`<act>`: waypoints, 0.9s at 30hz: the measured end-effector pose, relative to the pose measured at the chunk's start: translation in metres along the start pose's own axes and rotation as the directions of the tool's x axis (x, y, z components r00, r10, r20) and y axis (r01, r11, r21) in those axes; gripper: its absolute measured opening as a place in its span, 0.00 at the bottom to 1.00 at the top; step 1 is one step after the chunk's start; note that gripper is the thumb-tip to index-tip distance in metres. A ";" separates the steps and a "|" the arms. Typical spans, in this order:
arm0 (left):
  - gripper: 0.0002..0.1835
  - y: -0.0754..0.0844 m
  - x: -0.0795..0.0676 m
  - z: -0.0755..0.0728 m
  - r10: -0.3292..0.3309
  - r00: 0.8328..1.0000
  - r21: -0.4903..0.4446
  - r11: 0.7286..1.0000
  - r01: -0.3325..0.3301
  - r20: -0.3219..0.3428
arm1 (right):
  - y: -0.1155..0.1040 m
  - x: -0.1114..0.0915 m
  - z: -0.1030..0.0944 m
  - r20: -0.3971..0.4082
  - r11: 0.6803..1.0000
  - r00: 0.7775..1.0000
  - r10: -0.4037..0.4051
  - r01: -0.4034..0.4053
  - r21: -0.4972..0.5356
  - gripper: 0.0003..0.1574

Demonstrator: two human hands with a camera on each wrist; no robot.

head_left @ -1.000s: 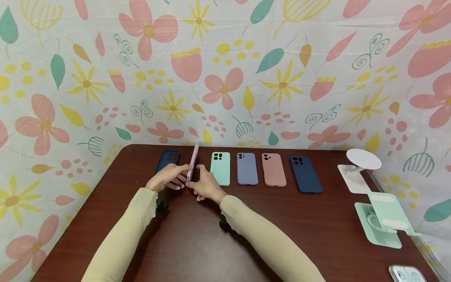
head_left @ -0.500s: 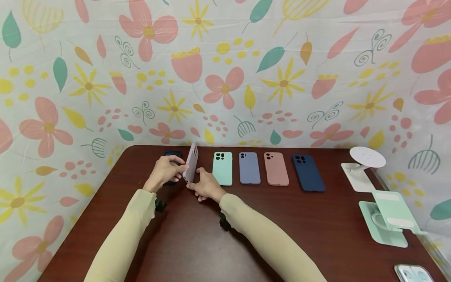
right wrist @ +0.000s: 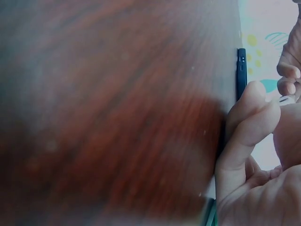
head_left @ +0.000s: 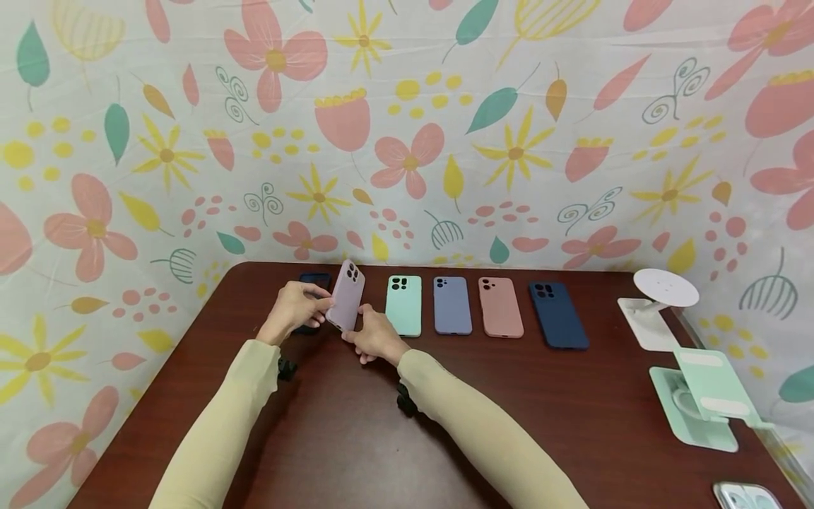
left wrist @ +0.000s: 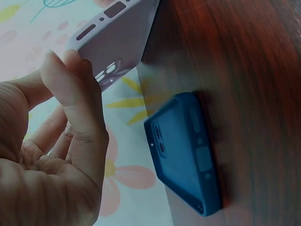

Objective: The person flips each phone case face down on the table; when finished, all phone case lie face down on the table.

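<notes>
A lilac phone case (head_left: 346, 300) stands tilted on its lower edge near the table's back left, its camera cutouts at the top. My left hand (head_left: 294, 309) pinches its left edge between thumb and fingers. At its lower right corner, my right hand (head_left: 380, 335) grips it with thumb and forefinger. The left wrist view shows the case's hollow inner side and port cutouts. A dark blue phone case (left wrist: 181, 146) lies hollow side up beside my left hand, partly hidden by it in the head view. A mint phone case (head_left: 403, 307) lies just right of my right hand.
Further right in the row lie a periwinkle phone case (head_left: 452, 305), a pink one (head_left: 501, 307) and a navy one (head_left: 559, 316), backs up. A white stand (head_left: 649, 324), a mint folding stand (head_left: 696, 399) and a clear-topped item (head_left: 745, 496) line the table's right side.
The lilac case has turned from edge-on so that its back now faces the head camera. My left hand has shifted slightly left; my right hand stays at the lower corner.
</notes>
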State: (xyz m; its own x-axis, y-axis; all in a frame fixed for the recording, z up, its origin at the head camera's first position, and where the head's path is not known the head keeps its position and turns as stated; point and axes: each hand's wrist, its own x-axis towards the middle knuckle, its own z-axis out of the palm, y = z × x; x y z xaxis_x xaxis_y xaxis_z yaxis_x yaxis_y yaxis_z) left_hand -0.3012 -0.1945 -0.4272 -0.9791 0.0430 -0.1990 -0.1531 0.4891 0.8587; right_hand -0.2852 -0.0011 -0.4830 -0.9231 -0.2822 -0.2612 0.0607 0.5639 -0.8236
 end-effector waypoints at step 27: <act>0.32 -0.019 0.006 0.014 -0.017 0.992 0.201 0.980 -0.009 0.127 | 0.002 -0.006 -0.002 -0.035 1.000 0.999 0.011 -0.011 0.007 0.39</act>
State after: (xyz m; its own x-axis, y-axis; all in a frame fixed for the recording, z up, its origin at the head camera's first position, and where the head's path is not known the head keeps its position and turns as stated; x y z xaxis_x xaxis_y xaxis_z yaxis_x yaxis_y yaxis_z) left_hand -0.3021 -0.1914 -0.4512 -0.9513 0.1448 -0.2721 -0.1145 0.6534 0.7483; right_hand -0.2801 0.0039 -0.4821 -0.9352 -0.2482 -0.2525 0.0735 0.5615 -0.8242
